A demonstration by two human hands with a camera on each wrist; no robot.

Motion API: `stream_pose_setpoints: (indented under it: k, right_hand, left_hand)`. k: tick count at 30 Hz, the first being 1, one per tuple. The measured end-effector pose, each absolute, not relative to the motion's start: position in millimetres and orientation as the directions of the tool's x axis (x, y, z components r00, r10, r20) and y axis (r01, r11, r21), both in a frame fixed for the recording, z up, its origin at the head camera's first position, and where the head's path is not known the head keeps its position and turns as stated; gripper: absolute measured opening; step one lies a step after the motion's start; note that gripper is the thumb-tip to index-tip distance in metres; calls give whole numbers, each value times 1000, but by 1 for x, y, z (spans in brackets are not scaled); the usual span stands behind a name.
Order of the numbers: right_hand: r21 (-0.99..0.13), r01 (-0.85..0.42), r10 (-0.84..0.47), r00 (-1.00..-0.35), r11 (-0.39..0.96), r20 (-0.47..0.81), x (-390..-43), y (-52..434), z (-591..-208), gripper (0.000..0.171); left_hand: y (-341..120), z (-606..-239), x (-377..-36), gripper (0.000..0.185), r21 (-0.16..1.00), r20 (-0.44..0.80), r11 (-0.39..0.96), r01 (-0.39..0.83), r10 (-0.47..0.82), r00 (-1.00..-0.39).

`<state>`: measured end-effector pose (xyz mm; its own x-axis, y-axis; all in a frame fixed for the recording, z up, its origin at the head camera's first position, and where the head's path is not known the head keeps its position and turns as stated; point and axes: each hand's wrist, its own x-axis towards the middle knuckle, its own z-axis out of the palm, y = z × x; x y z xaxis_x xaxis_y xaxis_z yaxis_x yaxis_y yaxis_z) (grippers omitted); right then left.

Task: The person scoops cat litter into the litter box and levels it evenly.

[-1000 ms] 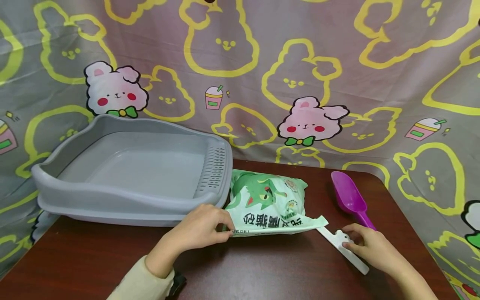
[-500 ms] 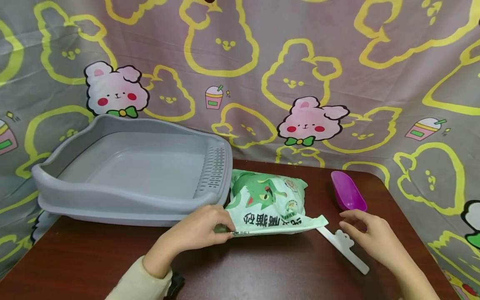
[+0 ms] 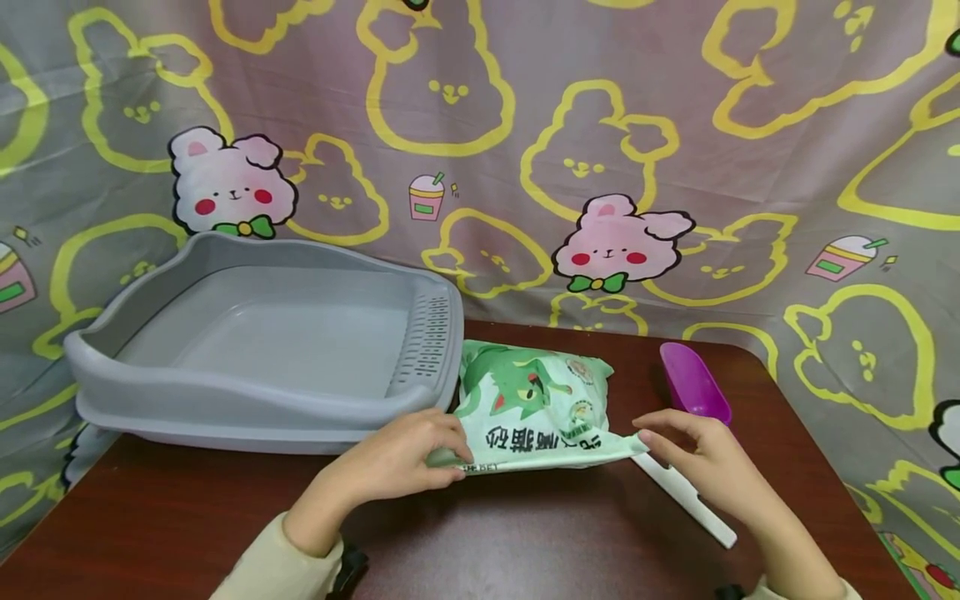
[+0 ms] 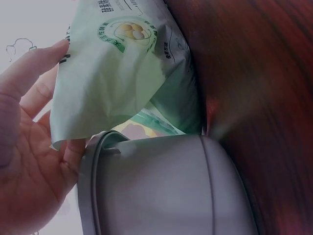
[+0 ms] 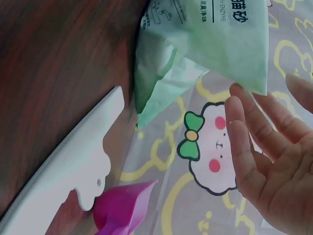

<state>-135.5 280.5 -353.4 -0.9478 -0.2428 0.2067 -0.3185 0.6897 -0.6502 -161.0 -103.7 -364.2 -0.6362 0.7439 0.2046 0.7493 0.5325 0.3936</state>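
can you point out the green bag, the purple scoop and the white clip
green bag (image 3: 534, 400), head view, on the printed front face
purple scoop (image 3: 693, 383), head view, inside the bowl
white clip (image 5: 73, 166), right wrist view, on the flat middle of the strip

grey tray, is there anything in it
No, the grey tray shows only its bare floor in the head view.

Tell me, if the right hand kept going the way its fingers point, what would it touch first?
Most likely the near right corner of the green bag; the right hand already has its fingers at that corner, though contact is hard to judge.
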Motion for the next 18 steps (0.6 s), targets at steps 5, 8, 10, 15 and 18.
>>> stream_pose_setpoints:
  k: [5, 8, 10, 15, 18]
  right_hand:
    - [-619, -327, -276, -944, 714, 179, -140, 274, -356, 17]
    - [-594, -358, -313, -932, 721, 181, -143, 270, -359, 17]
    - [-590, -389, -339, -919, 707, 200, -144, 268, -361, 16]
    - [-597, -445, -379, -893, 667, 242, -143, 265, -363, 14]
    - [-586, -472, -397, -879, 658, 263, -143, 264, -364, 13]
  left_hand:
    - [-105, -365, -160, 17, 402, 194, 547, 735, 733, -652]
    - [-105, -365, -159, 21, 411, 180, 554, 724, 729, -660]
    - [-105, -364, -159, 23, 418, 167, 557, 718, 729, -663]
    - [-106, -362, -160, 27, 412, 151, 567, 713, 729, -667]
    - [-106, -361, -159, 30, 414, 147, 580, 701, 718, -681]
